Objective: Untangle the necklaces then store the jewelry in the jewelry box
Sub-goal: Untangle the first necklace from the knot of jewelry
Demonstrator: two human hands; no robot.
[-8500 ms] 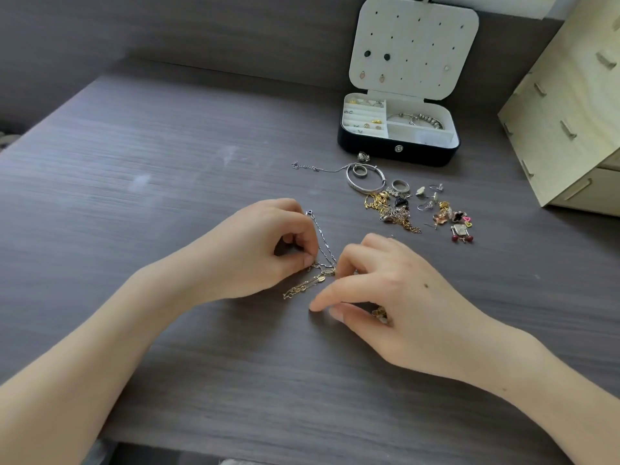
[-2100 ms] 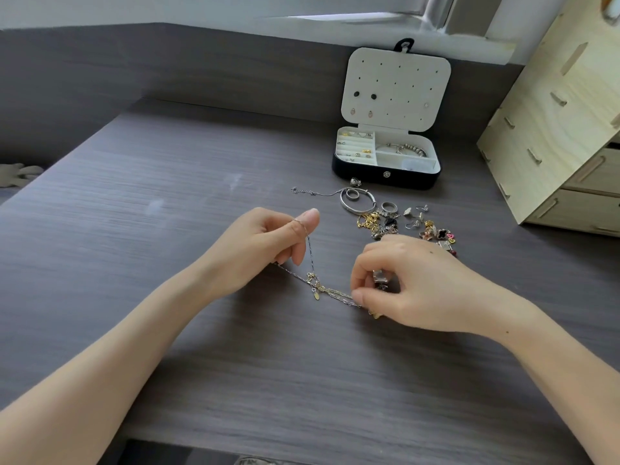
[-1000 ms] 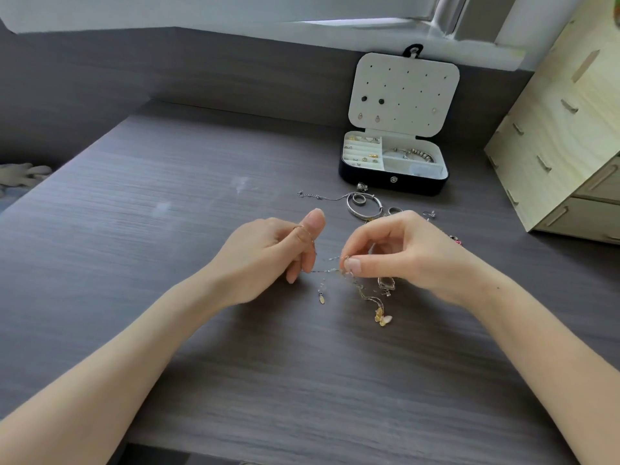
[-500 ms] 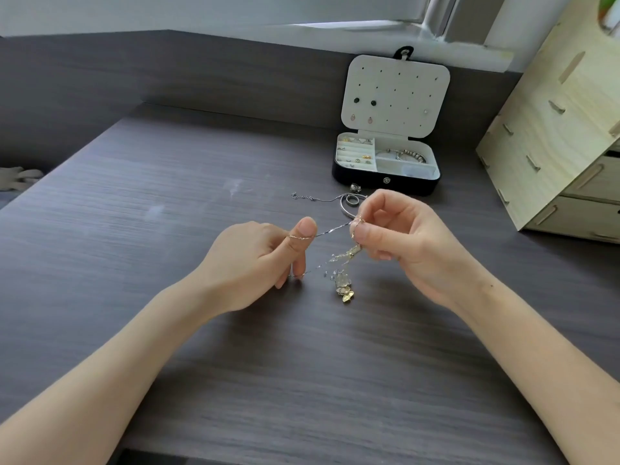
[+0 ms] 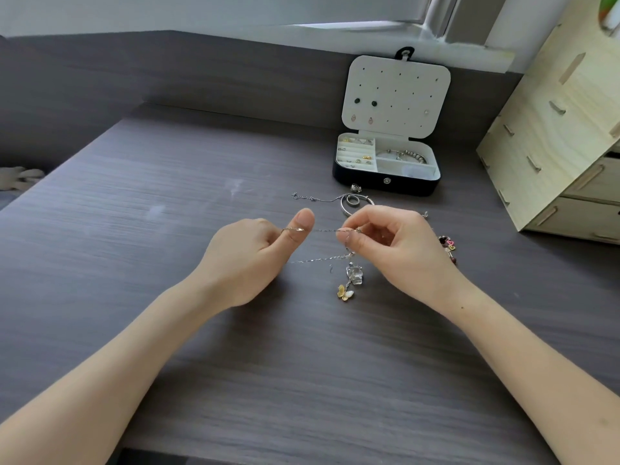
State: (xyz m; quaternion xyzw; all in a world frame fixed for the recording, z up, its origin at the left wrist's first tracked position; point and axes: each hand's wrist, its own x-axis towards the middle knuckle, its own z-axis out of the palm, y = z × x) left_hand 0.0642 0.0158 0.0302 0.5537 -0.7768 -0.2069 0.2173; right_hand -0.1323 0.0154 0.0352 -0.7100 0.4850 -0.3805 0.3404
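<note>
Across the dark wood-grain table (image 5: 134,213), a pale wooden drawer unit (image 5: 553,135) stands at the right edge. The jewelry box (image 5: 365,181) sits open near the back wall. Its white lid (image 5: 412,105) is upright with a few earrings pinned in it, and rings and a bracelet lie in its compartments.

Nearer the camera, the left hand (image 5: 248,260) and right hand (image 5: 399,250) are over the middle of the table, a little apart. The left fingers are curled, thumb and forefinger clamped on the tangled necklaces (image 5: 323,230). The right thumb and forefinger pinch the same chains. One strand runs taut between the hands, with a second strand lower.

Below the right fingers hang a clear pendant (image 5: 355,275) and a gold butterfly charm (image 5: 345,293). A silver bangle (image 5: 345,209) lies between the hands and the box. Small coloured charms (image 5: 449,246) lie just beside the right hand.
</note>
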